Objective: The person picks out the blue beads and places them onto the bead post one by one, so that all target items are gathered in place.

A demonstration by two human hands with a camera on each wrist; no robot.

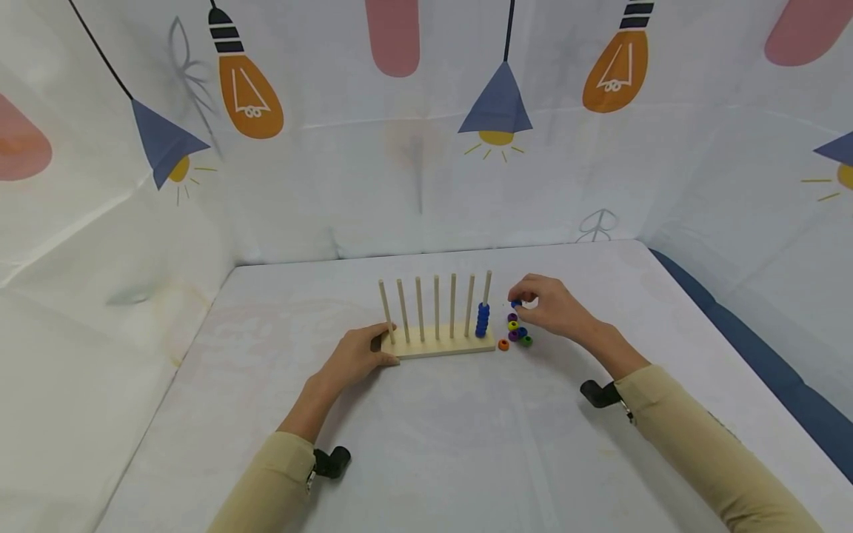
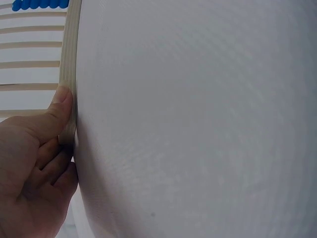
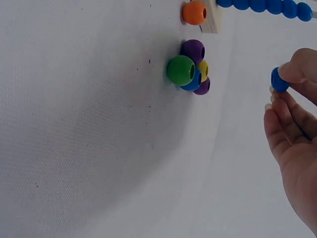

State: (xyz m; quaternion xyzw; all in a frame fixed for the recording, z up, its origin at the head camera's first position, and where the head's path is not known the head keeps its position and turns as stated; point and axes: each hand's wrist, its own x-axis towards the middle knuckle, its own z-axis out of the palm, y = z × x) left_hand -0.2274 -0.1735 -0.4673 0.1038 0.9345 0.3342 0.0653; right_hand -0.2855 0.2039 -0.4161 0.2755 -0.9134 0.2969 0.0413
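A pale wooden peg board (image 1: 443, 346) with a row of several upright pegs stands on the table. My left hand (image 1: 356, 357) grips its left end, thumb (image 2: 61, 101) against the front edge. On the rightmost peg sits a stack of blue beads (image 1: 482, 321). To the right of the board my right hand (image 1: 552, 305) pinches a single blue bead (image 3: 279, 80) between thumb and fingers, raised above the table. Below that hand lie loose beads: a green bead (image 3: 180, 70), a yellow bead (image 3: 204, 68), purple ones and a blue one. An orange bead (image 1: 503, 345) lies beside the board's right end.
A white cloth covers the table (image 1: 426, 444), whose far edge meets a white backdrop (image 1: 373, 185) printed with lamps and bulbs. Dark blue material (image 1: 753, 348) shows past the table's right edge. A small black camera (image 1: 600, 394) is strapped at the right wrist.
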